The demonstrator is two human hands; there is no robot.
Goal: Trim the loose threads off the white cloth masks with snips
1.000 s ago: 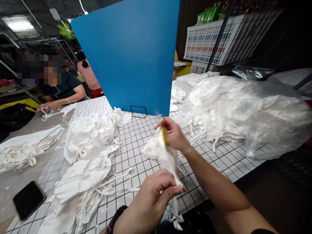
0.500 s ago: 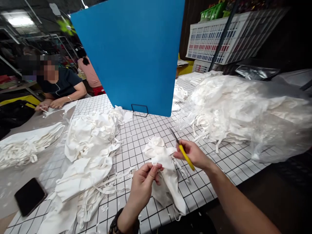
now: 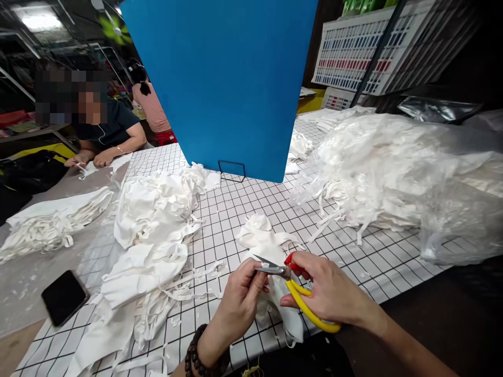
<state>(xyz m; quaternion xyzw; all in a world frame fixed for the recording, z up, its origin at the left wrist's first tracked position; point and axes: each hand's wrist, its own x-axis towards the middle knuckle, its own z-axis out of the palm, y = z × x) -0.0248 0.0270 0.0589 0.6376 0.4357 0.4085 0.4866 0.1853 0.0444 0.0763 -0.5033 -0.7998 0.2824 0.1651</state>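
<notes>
My right hand (image 3: 330, 290) grips a pair of yellow-handled scissors (image 3: 298, 296) with a red part at the pivot; the metal blades point left toward my left fingers. My left hand (image 3: 239, 301), with a dark bead bracelet on the wrist, pinches a white fabric piece (image 3: 275, 293) at the near table edge, right at the blade tips. The cloth hangs partly over the edge, mostly hidden by both hands. A crumpled white piece (image 3: 257, 230) lies just beyond.
A grid-patterned table cover (image 3: 243, 209) bears white fabric heaps at left (image 3: 153, 209) and a big plastic-wrapped pile at right (image 3: 393, 167). A blue board (image 3: 228, 78) stands upright behind. A black phone (image 3: 65, 296) lies at left. A seated person (image 3: 106, 136) works far left.
My right hand turned the scissors from pointing up and away to pointing left at the cloth. Both hands drew nearer the table edge, and the left hand shifted its pinch to the blade tips.
</notes>
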